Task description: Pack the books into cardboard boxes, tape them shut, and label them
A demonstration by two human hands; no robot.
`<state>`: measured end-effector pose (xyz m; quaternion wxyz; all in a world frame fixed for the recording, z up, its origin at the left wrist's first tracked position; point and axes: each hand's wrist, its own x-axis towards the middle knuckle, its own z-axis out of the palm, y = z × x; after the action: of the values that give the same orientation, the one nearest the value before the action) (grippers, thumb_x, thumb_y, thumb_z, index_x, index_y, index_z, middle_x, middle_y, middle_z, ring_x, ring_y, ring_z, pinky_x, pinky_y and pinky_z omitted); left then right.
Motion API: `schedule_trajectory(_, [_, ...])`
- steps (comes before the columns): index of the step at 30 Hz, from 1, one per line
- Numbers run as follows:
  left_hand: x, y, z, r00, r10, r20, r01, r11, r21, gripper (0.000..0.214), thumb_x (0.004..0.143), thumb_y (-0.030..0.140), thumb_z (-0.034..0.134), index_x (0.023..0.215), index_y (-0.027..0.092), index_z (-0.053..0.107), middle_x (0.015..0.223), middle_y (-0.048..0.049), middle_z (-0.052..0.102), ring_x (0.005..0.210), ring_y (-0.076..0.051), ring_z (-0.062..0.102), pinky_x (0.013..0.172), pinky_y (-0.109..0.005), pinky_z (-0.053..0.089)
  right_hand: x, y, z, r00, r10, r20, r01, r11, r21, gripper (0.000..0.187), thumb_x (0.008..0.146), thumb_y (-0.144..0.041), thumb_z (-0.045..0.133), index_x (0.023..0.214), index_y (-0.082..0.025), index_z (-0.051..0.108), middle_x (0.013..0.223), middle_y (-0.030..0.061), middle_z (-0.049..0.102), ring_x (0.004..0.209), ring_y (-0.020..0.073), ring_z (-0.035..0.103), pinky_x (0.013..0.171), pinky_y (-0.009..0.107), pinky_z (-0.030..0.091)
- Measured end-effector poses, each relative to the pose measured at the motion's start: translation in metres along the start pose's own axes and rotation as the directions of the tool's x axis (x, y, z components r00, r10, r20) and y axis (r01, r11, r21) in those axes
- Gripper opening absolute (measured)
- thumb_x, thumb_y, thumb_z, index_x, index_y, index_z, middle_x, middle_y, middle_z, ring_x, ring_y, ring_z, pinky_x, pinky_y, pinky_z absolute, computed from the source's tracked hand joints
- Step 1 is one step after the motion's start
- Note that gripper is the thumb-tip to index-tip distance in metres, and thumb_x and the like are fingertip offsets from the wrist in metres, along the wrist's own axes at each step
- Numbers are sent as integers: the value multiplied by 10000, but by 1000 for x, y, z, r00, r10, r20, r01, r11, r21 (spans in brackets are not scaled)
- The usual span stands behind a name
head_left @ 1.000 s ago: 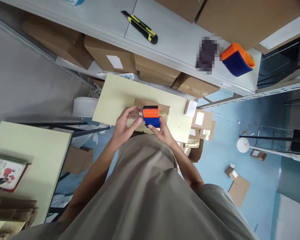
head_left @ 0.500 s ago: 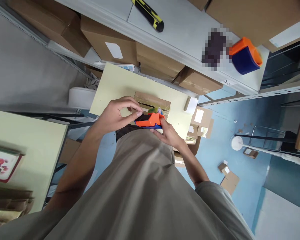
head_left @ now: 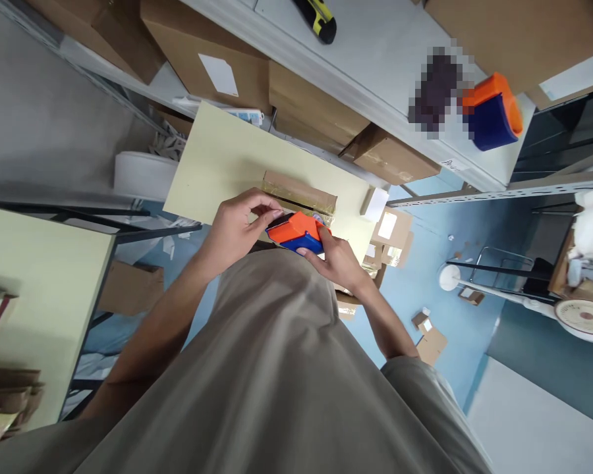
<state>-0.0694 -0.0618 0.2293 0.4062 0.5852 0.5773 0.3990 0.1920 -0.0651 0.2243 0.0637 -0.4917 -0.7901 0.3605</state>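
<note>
My right hand (head_left: 337,258) is wrapped around an orange and blue tape dispenser (head_left: 296,230), held just in front of my shirt. At the dispenser's dark left end, the thumb and forefinger of my left hand (head_left: 247,220) are pinched together. What lies between those fingertips is too small to make out. Behind the dispenser, a taped cardboard box (head_left: 299,189) rests on the pale yellow table (head_left: 217,158), partly hidden by my hands.
A second orange and blue tape dispenser (head_left: 497,115) and a yellow and black utility knife (head_left: 321,23) lie on the grey shelf (head_left: 375,72) above. A small white box (head_left: 374,204) sits at the table's right edge. A white fan (head_left: 586,316) stands at right.
The tape dispenser has tilted, so more of its blue side shows. My left hand stays at its dark end. The whole view has shifted slightly with my head.
</note>
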Motion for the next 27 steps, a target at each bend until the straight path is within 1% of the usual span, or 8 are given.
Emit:
schedule_trajectory(4, [0,3,-9,999,-28,22,27,1000,8,189,1015,378,673,1007,208,757,999,-46,779,927,-197,721,876,-311,603,1,-5,-15,997,5,77,0,998,-55,639,1042,-750,525,1391,-215,562,796,51,717,647,280,684,672,371,504])
schedule_trajectory(8, [4,-18,-29,985,-107,-137,99,993,-61,169,991,391,718,992,226,753,977,-24,783,909,-185,720,881,-311,603,2,-3,-34,982,87,170,-71,993,-97,569,1039,-753,530,1249,-233,626,703,17,662,577,243,614,621,347,440])
schedule_trajectory(10, [10,-38,-40,973,-172,-153,153,980,-128,189,952,403,750,981,217,763,948,-19,782,883,-179,718,859,-305,603,6,-3,-46,957,154,247,-134,986,-94,549,1035,-760,525,1153,-237,645,682,5,643,569,218,586,596,328,398])
schedule_trajectory(14, [25,-87,-45,934,-357,8,347,901,-262,243,878,437,786,918,197,788,861,-40,766,808,-189,717,792,-295,595,31,-13,-73,867,248,431,-251,967,-50,574,1000,-787,549,1027,-223,652,774,14,698,648,183,615,598,299,397])
schedule_trajectory(16, [34,-110,-41,909,-414,50,408,856,-318,254,863,435,790,910,186,792,828,-48,753,778,-187,708,776,-299,585,52,-20,-83,844,279,457,-280,958,-67,601,981,-806,558,1000,-213,655,823,27,720,690,182,634,613,295,409])
schedule_trajectory(18, [41,-132,-37,901,-431,51,417,828,-375,268,854,430,793,916,169,792,811,-51,742,764,-182,695,768,-303,577,75,-27,-88,828,309,468,-294,950,-107,622,968,-823,560,970,-208,656,841,39,725,714,185,647,619,296,411])
schedule_trajectory(23, [56,-183,-29,874,-478,82,459,759,-461,260,848,408,799,885,151,792,778,-41,715,727,-154,656,753,-285,555,128,-36,-85,754,380,536,-330,924,-190,623,967,-816,580,905,-199,641,813,55,714,684,173,646,592,296,399])
schedule_trajectory(27, [63,-219,-12,837,-531,134,513,676,-529,276,831,408,819,876,138,786,763,-31,698,719,-139,635,768,-281,549,156,-35,-70,725,430,538,-343,903,-259,564,979,-736,636,845,-189,632,761,53,685,638,157,610,585,305,386])
